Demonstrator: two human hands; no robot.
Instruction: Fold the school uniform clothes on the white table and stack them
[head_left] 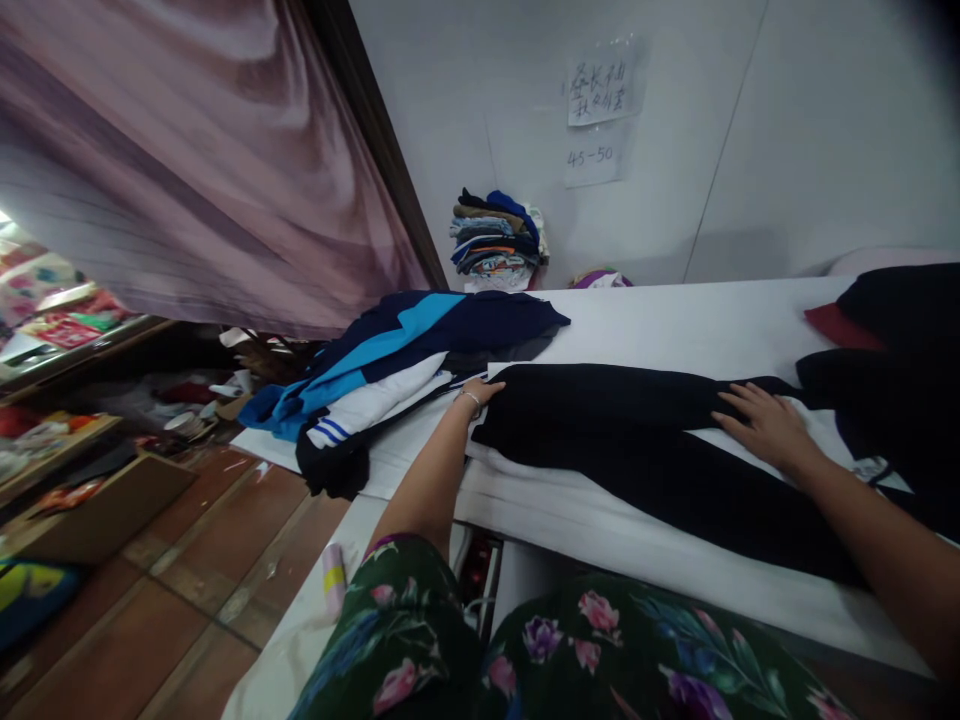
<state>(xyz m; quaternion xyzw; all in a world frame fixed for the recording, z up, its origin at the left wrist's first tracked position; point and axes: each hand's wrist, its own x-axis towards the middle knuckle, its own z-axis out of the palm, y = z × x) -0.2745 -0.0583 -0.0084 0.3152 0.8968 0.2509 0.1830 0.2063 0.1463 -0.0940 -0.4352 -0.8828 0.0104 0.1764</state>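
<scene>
A pair of black trousers (600, 410) lies stretched across the white table, with the waist end at the left and the two legs spreading apart to the right. At the waist end, my left hand (481, 392) touches the edge of the cloth, its visible fingers apart. My right hand (765, 425) rests flat on the farther leg, fingers spread. Just left of my left hand lies a loose pile with a navy and bright blue garment (405, 335) and a white garment with blue stripes (382, 395).
Folded clothes (499, 240) are stacked against the wall. Dark clothes (907, 370) are heaped at the table's (660, 315) right end. A pink curtain (225, 150) hangs at the left, above a tiled floor (202, 560) with a cardboard box (112, 510). Handwritten papers (600, 90) are on the wall.
</scene>
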